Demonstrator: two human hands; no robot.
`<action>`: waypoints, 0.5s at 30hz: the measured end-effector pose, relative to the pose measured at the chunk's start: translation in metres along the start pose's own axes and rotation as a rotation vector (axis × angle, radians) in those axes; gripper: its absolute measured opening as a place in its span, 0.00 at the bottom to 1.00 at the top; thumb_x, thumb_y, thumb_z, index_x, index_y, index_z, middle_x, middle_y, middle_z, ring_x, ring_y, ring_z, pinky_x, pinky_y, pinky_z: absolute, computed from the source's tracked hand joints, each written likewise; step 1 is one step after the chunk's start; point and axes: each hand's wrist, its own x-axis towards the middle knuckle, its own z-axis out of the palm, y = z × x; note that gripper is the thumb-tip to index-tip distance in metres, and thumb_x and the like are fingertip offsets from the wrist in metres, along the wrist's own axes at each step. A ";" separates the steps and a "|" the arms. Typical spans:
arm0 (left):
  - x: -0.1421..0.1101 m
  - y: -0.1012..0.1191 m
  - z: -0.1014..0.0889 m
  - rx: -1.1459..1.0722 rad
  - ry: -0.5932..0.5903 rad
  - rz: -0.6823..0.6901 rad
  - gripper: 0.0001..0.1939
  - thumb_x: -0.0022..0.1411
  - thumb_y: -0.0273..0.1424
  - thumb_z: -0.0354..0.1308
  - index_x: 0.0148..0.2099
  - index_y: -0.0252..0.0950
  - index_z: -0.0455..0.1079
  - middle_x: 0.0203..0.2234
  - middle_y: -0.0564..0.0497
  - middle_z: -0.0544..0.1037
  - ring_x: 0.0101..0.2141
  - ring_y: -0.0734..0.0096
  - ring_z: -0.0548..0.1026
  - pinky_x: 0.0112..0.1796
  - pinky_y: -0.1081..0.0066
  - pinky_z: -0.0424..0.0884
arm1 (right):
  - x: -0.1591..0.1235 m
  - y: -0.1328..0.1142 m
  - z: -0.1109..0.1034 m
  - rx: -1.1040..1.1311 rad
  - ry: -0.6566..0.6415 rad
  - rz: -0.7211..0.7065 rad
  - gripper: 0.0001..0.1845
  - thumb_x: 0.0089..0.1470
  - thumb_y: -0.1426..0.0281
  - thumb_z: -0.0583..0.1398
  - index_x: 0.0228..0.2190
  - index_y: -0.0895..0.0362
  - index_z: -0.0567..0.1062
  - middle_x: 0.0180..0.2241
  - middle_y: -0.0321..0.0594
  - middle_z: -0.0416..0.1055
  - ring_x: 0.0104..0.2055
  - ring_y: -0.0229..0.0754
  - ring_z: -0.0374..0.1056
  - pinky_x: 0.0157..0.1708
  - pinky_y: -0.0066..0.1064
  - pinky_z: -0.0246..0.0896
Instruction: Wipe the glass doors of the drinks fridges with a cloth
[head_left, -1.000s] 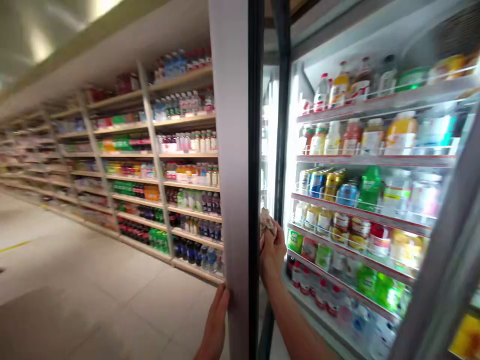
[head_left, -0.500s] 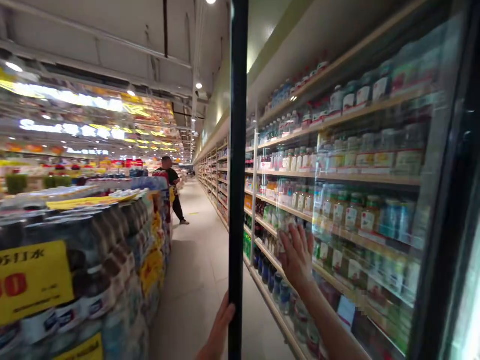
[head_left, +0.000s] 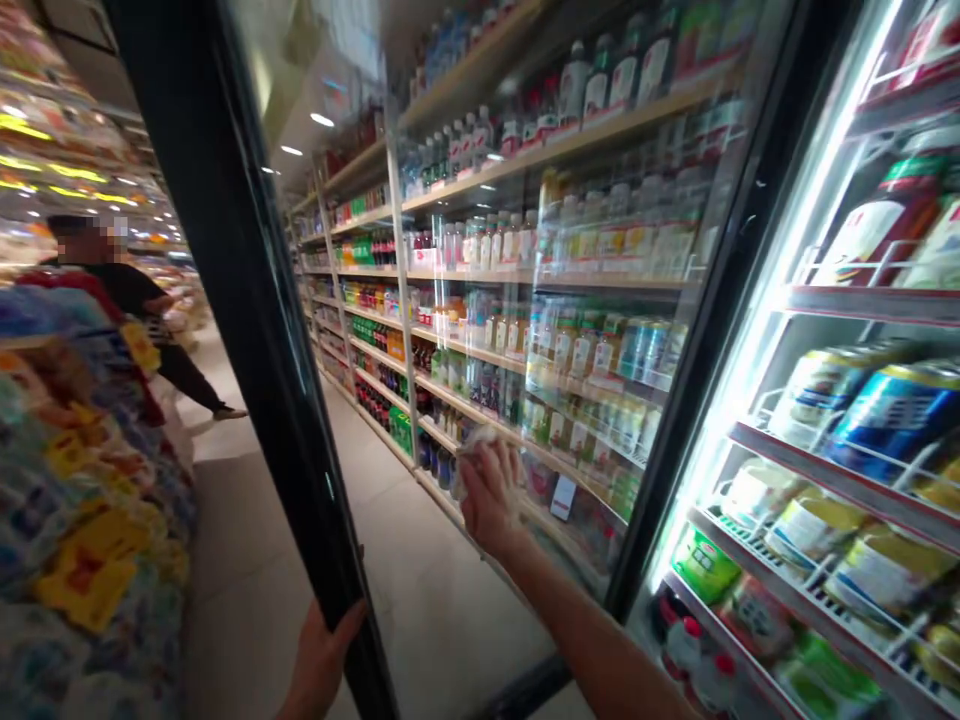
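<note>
A black-framed glass door (head_left: pixel 289 370) of a drinks fridge stands open in front of me. My left hand (head_left: pixel 324 650) is closed around the lower part of its upright edge, thumb on the near side; the other fingers are mostly hidden behind the frame. My right hand (head_left: pixel 491 500) presses a crumpled, pale cloth (head_left: pixel 480 440) against the glass, low on the pane. Little of the cloth shows past the fingers, and its outline is blurred. A small white label (head_left: pixel 562 497) is visible on the pane, right of that hand.
At the right, lit fridge shelves (head_left: pixel 840 470) hold cans and bottles. Through the glass I see long wooden shelves (head_left: pixel 480 355) of drinks. Stacked packs with yellow signs (head_left: pixel 97 560) line the aisle's left side. A person in black (head_left: pixel 135 290) is beside them, farther off.
My view has turned right and down, bringing the lit fridge shelves into sight. The door frame appears tilted and farther left. My right hand, spread before, is now bunched over the cloth.
</note>
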 end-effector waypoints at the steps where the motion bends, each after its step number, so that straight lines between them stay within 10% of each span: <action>1: -0.002 0.003 0.000 0.008 -0.039 0.003 0.36 0.38 0.57 0.58 0.45 0.38 0.71 0.37 0.48 0.77 0.49 0.49 0.68 0.55 0.51 0.59 | -0.004 -0.003 0.000 0.011 -0.036 -0.050 0.22 0.56 0.66 0.49 0.52 0.45 0.64 0.56 0.35 0.59 0.62 0.46 0.50 0.59 0.42 0.48; 7: -0.013 0.014 -0.001 0.009 -0.107 -0.015 0.36 0.38 0.53 0.59 0.46 0.36 0.68 0.45 0.45 0.73 0.50 0.48 0.67 0.53 0.52 0.61 | 0.008 0.023 -0.010 -0.150 0.258 0.486 0.29 0.60 0.68 0.39 0.58 0.71 0.51 0.61 0.64 0.40 0.65 0.55 0.36 0.59 0.54 0.41; 13: -0.020 0.015 -0.005 0.054 -0.195 0.013 0.34 0.41 0.49 0.58 0.48 0.35 0.65 0.45 0.45 0.72 0.46 0.52 0.69 0.48 0.55 0.64 | -0.038 -0.079 0.001 0.000 -0.142 0.164 0.24 0.55 0.68 0.47 0.55 0.53 0.61 0.61 0.42 0.49 0.65 0.47 0.39 0.60 0.47 0.45; 15: -0.021 0.018 -0.008 0.073 -0.246 0.000 0.35 0.40 0.49 0.59 0.48 0.34 0.64 0.44 0.44 0.72 0.45 0.53 0.70 0.47 0.56 0.65 | -0.047 -0.080 0.001 -0.017 -0.111 0.287 0.26 0.55 0.70 0.46 0.55 0.56 0.60 0.61 0.46 0.47 0.65 0.47 0.38 0.60 0.49 0.44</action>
